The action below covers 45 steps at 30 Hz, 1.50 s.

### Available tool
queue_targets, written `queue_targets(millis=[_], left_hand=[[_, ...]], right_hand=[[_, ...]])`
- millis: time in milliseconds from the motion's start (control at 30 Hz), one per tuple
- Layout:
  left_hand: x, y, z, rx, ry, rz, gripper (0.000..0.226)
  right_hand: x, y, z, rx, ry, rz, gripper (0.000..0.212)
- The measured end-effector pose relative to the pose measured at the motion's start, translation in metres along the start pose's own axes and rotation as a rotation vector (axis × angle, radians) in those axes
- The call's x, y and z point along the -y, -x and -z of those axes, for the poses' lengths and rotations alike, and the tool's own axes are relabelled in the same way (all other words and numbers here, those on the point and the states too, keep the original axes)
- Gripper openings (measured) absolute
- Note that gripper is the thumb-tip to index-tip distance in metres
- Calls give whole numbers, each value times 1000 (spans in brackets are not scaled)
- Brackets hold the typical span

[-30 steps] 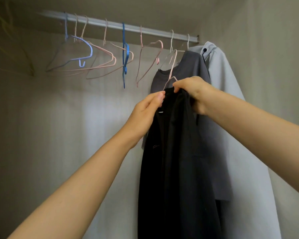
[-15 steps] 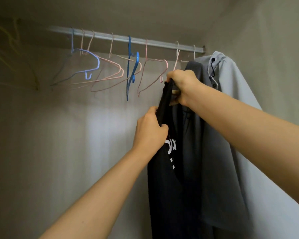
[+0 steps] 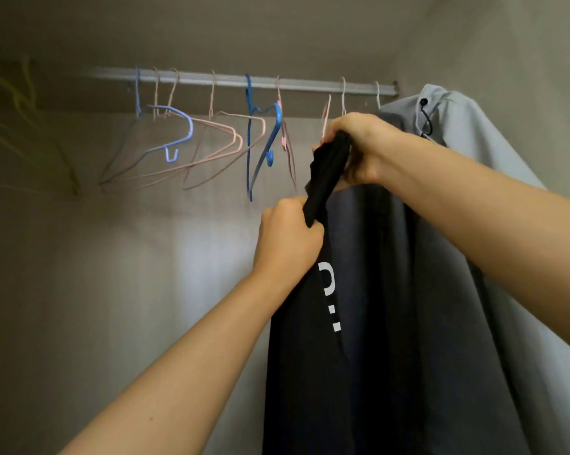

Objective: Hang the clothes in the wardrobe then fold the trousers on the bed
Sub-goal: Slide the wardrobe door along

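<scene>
The black fabric garment with white print (image 3: 309,372) is inside the wardrobe, right of centre and below the rail. It hangs lengthwise, its long axis near vertical and its lower part running out of the bottom of the view. Its top is bunched into a narrow band that slants up and to the right. The white print runs down its front edge.

The right hand (image 3: 362,149) is clamped round the top of that band just under the rail, fingers curled over the cloth. The left hand (image 3: 286,238) grips the same band lower down in a closed fist.

Just behind the garment hangs a dark grey shirt (image 3: 392,257), touching it. Behind that is a pale grey garment with a black cord (image 3: 474,142), against the right wall.

The wardrobe's beige back wall (image 3: 112,290) carries a silver metal rail (image 3: 244,81). On the rail, left of the hands, hang bare thin pink wire hangers (image 3: 224,149), a pale blue wire hanger (image 3: 175,133) and a bright blue plastic hanger (image 3: 260,139). All of them are tilted. A pink hook (image 3: 326,114) rises beside the right hand. Blurred yellow hangers (image 3: 24,126) show at far left.
</scene>
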State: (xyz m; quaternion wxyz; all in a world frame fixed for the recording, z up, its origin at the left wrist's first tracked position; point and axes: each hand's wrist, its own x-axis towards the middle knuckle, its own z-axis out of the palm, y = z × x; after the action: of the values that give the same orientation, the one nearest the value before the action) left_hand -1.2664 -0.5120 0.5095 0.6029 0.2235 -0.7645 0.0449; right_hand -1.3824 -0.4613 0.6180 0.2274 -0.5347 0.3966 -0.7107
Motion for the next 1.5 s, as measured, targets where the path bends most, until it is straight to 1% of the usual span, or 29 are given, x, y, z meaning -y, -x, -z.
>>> queue_targets(millis=[100,167,200,300,333,400,467,600,700,833,900,1033,1167,1233,1300,1367,1433,1500], left_hand=[[2,-7,2,-15,-11,-16,28],[4,-15,6,-53,-9,-30,32],[6,-20,8,-73,-11,-34,31],[15,-35,9,-99,-35,1,17],[19,-39,8,-100,-47,18,17],[27,-44,4,-94,-76,49,28],[36,-48,-1,-80,-93,83,31],[49,-55,-15,-74,-124,131,26],[57,-58,-25,-71,-147,127,24],[65,-57,-32,-63,-161,127,7],[68,-54,-32,-54,-134,164,15],[79,-48,-28,-22,-78,207,27],[91,-40,-23,-14,-88,219,26],[95,-33,-22,-13,-92,206,24],[98,-28,-21,-24,-82,206,24],[99,-24,-18,-45,-55,210,26],[98,-20,-16,-63,-45,215,28],[96,-17,-14,-70,-50,210,28]], right_hand=[[5,-6,-1,-36,-5,68,12],[13,-11,-6,-64,-3,102,11],[18,-15,-9,-79,1,110,10],[30,-28,-21,-124,10,124,10],[31,-33,-25,-133,13,137,9],[32,-44,-31,-157,21,179,7],[29,-59,-36,-186,54,230,11],[17,-86,-40,-219,155,302,27],[7,-102,-41,-186,191,307,31],[-3,-120,-44,-202,173,306,33],[-9,-125,-48,-215,177,314,36],[-21,-129,-60,-261,228,348,22],[-39,-128,-74,-262,305,343,19],[-45,-125,-78,-247,304,339,12],[-48,-124,-80,-237,288,346,12],[-52,-120,-81,-233,304,372,20],[-58,-109,-81,-214,387,437,47],[-65,-94,-79,-186,528,535,73]])
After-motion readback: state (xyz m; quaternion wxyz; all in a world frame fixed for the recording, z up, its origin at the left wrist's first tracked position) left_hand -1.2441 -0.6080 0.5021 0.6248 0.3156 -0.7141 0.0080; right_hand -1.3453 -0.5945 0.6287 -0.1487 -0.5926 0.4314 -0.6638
